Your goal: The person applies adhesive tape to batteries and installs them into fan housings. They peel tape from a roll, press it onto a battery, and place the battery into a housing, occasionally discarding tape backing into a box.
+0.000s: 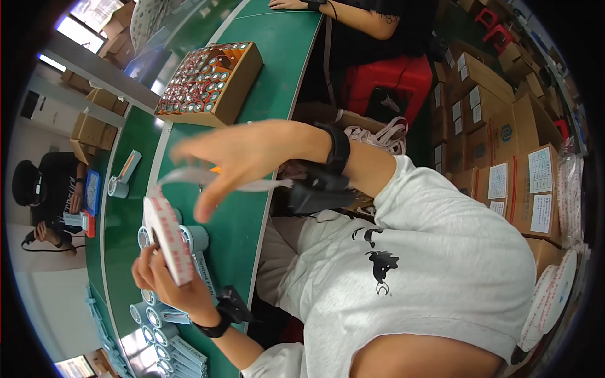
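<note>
My left hand [167, 280] grips a roll of white tape with red print [169, 239], tilted up on its edge above the green table. A pale loose strip [183, 175] leads off the roll's upper end and passes behind my right hand [249, 157]. That hand is blurred by motion, its thumb and fingers stretched apart with nothing seen between them. Black bands with small devices sit on both wrists. Under and beside my left hand lie several light blue handheld fans [161, 334], partly hidden by the hand and the roll.
A cardboard box [236, 101] of small wired cylinders stands on the green table [277, 69]. Another fan [123, 179] lies beyond the metal strip. One co-worker [53, 195] sits opposite, another person's arm [359, 19] rests at the top. A red stool [391, 88] and stacked cartons [504, 164] line the right.
</note>
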The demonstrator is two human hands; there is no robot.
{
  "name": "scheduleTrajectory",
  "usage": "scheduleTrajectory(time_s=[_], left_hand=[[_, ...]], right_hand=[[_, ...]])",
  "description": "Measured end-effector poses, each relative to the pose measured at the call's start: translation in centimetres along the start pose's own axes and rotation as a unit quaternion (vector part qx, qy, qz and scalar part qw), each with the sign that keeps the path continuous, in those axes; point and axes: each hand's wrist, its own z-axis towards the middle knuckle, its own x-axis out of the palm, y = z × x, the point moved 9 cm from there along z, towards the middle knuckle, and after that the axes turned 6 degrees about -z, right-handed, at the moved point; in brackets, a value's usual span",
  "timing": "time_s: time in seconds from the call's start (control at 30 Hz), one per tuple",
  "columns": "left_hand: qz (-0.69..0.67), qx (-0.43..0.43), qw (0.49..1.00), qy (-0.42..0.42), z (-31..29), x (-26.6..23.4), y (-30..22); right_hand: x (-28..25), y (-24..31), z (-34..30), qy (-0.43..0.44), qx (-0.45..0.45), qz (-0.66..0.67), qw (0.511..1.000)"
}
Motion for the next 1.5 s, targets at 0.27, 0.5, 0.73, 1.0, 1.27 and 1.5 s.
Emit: scheduleTrajectory(time_s=[0.27,0.5,0.73,1.0,1.27,1.5], left_hand=[[0.185,-0.087,0.977,0.057,-2.7,-0.1,0.0],[0.038,-0.247,0.960,-0.127,-5.8,-4.1,2.5],[-0.126,-0.285,0.941,-0.132,-6.5,-1.8,-0.6],[-0.143,-0.348,0.910,-0.173,-8.9,-2.5,0.3],[-0.205,-0.386,0.877,-0.199,-8.2,-1.2,-0.2],[-0.215,-0.394,0.870,-0.203,-9.4,-1.0,0.1]], right_hand=[[0.5,2.4,-4.9,0.228,0.058,0.345,0.909],[3.5,1.2,-9.8,0.464,-0.084,0.209,0.857],[6.4,-9.8,1.3,-0.047,-0.034,-0.082,0.995],[10.3,-5.8,0.0,0.096,0.057,0.427,0.897],[14.0,-0.9,-2.8,0.077,0.070,0.457,0.883],[16.0,-2.0,-3.3,0.028,0.293,0.731,0.615]])
